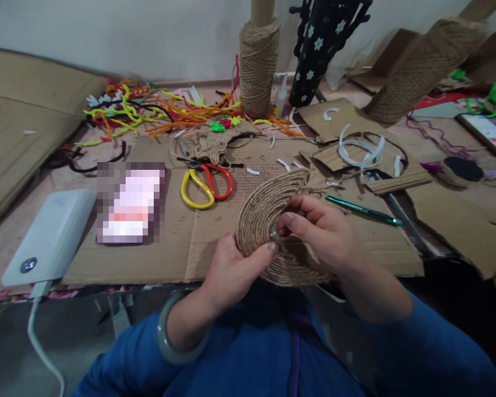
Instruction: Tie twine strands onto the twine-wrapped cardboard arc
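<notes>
A curved panel of coiled jute rope, crescent-shaped, is held tilted over the front edge of the cardboard sheet. My left hand is closed on its lower left side, the thumb pressed on the face near the inner curve. At that inner curve the fingers of my right hand are pinched together. A small shiny clear bit shows between the two thumbs; what exactly the right fingers hold is hidden. Scissors with one yellow and one red handle lie behind on the left, and a green pen-like tool lies on the right.
A power bank with a cable and a phone lie left. Behind are pipe cleaners, a jute spool, a glue bottle and a black flowered vase. Cardboard scraps and a white strip coil lie right.
</notes>
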Action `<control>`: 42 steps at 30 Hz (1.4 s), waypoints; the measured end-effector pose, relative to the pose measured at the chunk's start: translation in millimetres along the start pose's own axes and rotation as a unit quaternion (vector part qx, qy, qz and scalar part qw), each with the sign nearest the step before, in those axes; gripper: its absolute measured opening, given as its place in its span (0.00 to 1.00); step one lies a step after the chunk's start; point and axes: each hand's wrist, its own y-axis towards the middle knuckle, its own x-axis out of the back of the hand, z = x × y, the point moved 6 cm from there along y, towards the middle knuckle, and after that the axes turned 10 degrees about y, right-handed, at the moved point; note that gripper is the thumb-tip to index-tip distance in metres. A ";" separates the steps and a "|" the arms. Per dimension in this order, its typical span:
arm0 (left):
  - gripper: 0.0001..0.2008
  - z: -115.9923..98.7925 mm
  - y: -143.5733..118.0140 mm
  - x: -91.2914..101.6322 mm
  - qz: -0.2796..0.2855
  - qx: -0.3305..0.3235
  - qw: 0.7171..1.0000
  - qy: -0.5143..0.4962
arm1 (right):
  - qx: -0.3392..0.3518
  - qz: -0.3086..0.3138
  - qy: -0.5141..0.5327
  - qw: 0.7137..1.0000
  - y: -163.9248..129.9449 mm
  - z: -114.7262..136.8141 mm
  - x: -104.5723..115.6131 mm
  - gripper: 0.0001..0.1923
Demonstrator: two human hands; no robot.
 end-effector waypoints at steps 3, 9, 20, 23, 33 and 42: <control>0.13 -3.5 -0.1 -2.8 0.018 -0.006 1.000 0.010 | 0.009 -0.022 0.040 0.999 2.5 -0.5 2.4 0.11; 0.13 -6.7 -0.2 -5.0 0.031 -0.013 0.999 0.018 | 0.038 -0.050 -0.021 0.998 5.6 6.1 2.1 0.11; 0.08 -0.1 0.2 -2.3 0.044 0.040 0.993 -0.098 | -0.051 -0.010 -0.127 0.991 -14.0 -0.8 -0.5 0.12; 0.06 -0.8 1.0 -4.1 0.057 0.026 0.993 -0.101 | -0.062 0.004 -0.118 0.991 -17.7 -3.7 -0.2 0.17; 0.08 2.9 0.8 -1.9 0.052 0.043 0.992 -0.103 | -0.091 -0.026 -0.095 0.991 -18.7 -3.4 -2.8 0.11; 0.07 0.4 1.0 -0.6 0.037 0.021 0.996 -0.082 | -0.079 0.014 -0.062 0.995 -17.7 -5.2 -5.7 0.13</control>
